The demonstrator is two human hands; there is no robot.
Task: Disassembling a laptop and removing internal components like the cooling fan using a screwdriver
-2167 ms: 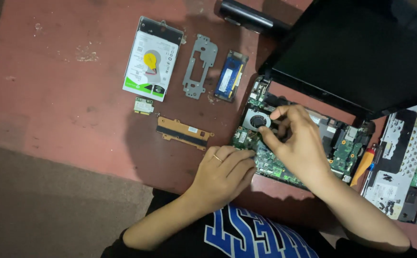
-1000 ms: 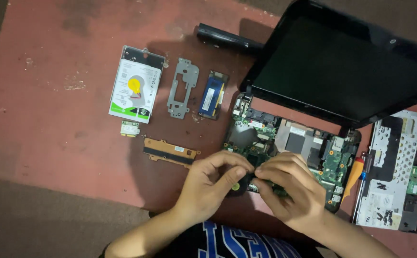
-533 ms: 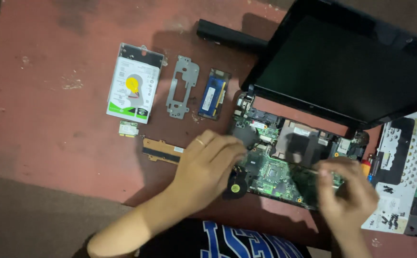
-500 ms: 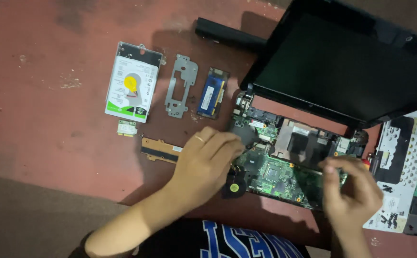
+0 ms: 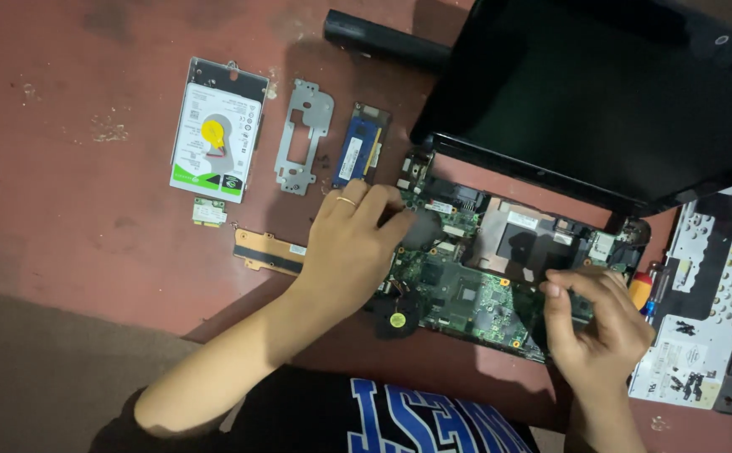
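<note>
An opened laptop lies on a red floor with its green motherboard [image 5: 467, 294] bare and its black screen [image 5: 601, 92] tilted up behind. My left hand [image 5: 349, 243] lies on the board's left end, its fingers curled over the upper left corner. My right hand [image 5: 601, 327] is at the board's lower right, thumb and forefinger pinched at its edge. A round black part with a yellow dot [image 5: 397, 319] sits at the board's front edge between my hands.
Left of the laptop lie a hard drive [image 5: 215, 134], a metal bracket [image 5: 303, 134], a blue memory stick [image 5: 359, 151], a small card [image 5: 209, 211] and a copper-coloured strip [image 5: 269, 250]. A black battery [image 5: 383, 38] lies behind. A removed cover panel [image 5: 701, 310] and an orange-handled tool [image 5: 641, 289] are at right.
My right hand left the fan area and moved to the board's right end. My left hand went from the front edge up onto the board's left corner.
</note>
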